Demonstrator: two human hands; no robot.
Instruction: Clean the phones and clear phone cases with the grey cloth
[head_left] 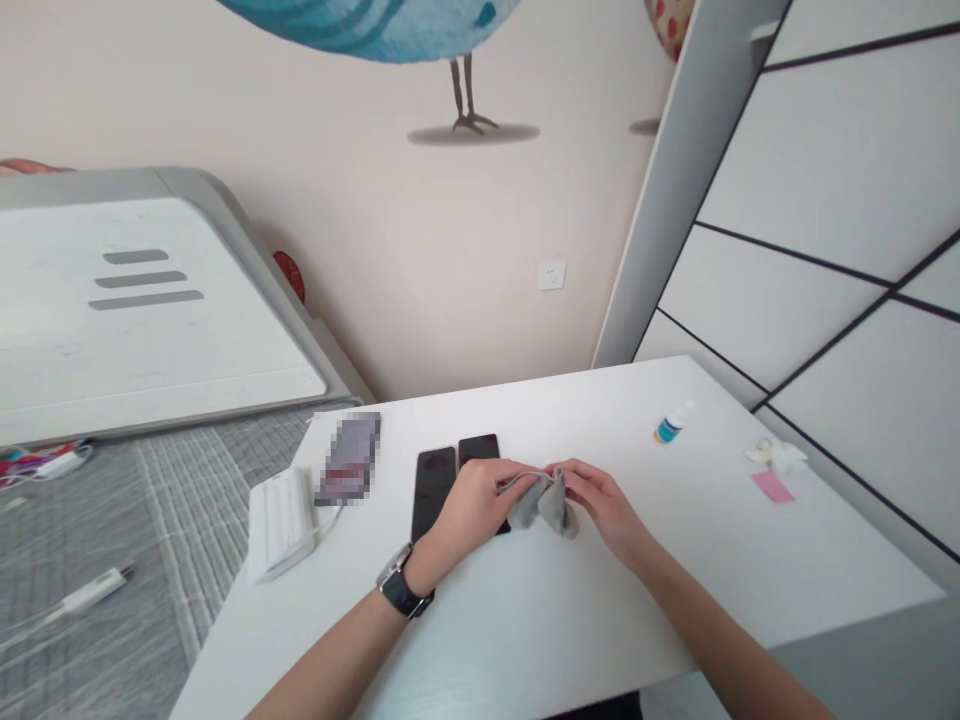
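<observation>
A small grey cloth [541, 503] is bunched between my two hands above the white table. My left hand [480, 500], with a dark-strapped watch on its wrist, pinches the cloth's left side. On the other side my right hand [600, 503] has its fingertips closed on the cloth's top edge. Beneath and beside my left hand lie two dark phones: the left phone [432, 492] shows most of its screen, while the right phone [478, 448] is partly covered by the hand and cloth.
White masks [280, 520] lie at the table's left edge, near a pixelated purple item [349, 458]. Toward the right stand a small blue-labelled bottle [672, 424], crumpled white tissue [780, 456] and a pink slip [772, 487]. A bed [150, 520] adjoins the white table [465, 650].
</observation>
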